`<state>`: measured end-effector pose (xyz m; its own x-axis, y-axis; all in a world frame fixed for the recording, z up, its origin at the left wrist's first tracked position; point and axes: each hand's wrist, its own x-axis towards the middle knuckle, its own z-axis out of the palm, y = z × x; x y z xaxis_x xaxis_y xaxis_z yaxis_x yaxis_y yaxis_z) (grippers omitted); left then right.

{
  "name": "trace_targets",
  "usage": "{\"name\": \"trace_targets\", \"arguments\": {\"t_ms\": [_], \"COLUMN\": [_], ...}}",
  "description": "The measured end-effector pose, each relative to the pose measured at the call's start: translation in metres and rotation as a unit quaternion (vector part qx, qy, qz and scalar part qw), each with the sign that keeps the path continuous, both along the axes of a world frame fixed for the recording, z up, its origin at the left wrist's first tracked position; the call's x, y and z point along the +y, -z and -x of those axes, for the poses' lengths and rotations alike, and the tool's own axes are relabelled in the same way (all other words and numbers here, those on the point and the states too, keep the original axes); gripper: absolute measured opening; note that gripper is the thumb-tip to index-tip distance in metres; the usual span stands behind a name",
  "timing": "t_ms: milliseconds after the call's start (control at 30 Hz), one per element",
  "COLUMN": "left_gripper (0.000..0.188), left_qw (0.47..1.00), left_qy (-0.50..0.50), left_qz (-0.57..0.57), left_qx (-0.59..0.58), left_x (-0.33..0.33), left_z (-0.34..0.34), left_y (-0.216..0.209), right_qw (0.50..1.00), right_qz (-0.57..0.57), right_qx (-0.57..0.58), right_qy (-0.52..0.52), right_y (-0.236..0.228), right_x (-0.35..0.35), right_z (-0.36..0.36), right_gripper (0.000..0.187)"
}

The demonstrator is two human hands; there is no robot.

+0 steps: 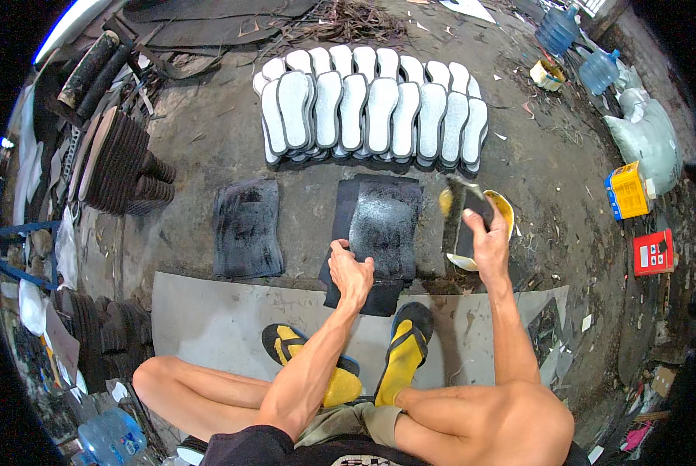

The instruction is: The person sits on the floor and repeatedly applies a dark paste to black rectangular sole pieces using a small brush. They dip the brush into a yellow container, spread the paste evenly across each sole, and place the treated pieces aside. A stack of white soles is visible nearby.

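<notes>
My left hand has its fingers curled at the lower left edge of the top black sheet, which lies on a skewed stack of similar sheets. A wet, whitish sheen covers the upper part of that sheet. My right hand grips a wide, flat, dark brush, held over a round bowl with yellowish sides. The brush and hand hide most of the bowl's inside. Left of the stack lies another pile of black sheets with smeared surfaces.
Two rows of white-topped, sole-shaped pieces stand beyond the sheets. A grey mat lies under my sandalled feet. Dark soles are stacked at left. A yellow-blue box, red box and water jugs line the right.
</notes>
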<state>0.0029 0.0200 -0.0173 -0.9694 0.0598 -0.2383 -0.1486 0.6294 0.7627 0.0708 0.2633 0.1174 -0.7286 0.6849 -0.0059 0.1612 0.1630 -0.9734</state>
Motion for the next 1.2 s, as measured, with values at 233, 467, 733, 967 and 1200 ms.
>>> {"name": "trace_targets", "arguments": {"t_ms": [233,467,733,967,1200], "left_gripper": [0.017,0.027,0.044,0.069,0.059], "left_qw": [0.97,0.957,0.971,0.984,0.996], "left_qy": [0.027,-0.086,-0.125,0.045,0.066], "left_qz": [-0.209,-0.223,0.026,0.105,-0.061], "left_qx": [0.121,0.163,0.202,0.135,0.021], "left_x": [-0.022,-0.209,-0.187,-0.036,-0.048], "left_z": [0.029,0.103,0.081,-0.015,-0.007], "left_y": [-0.027,-0.022,0.008,-0.001,-0.013], "right_qw": [0.999,1.0,0.996,0.956,0.935], "right_qz": [-0.028,-0.007,0.038,-0.17,-0.227], "right_qx": [0.0,-0.013,-0.069,-0.237,-0.27], "right_qy": [-0.016,-0.027,-0.028,0.001,-0.016], "right_y": [0.017,0.032,0.063,0.09,0.093], "right_x": [-0.02,-0.023,-0.054,-0.064,-0.06], "right_z": [0.005,-0.002,0.015,0.033,0.043], "right_gripper": [0.037,0.034,0.04,0.037,0.038]}}
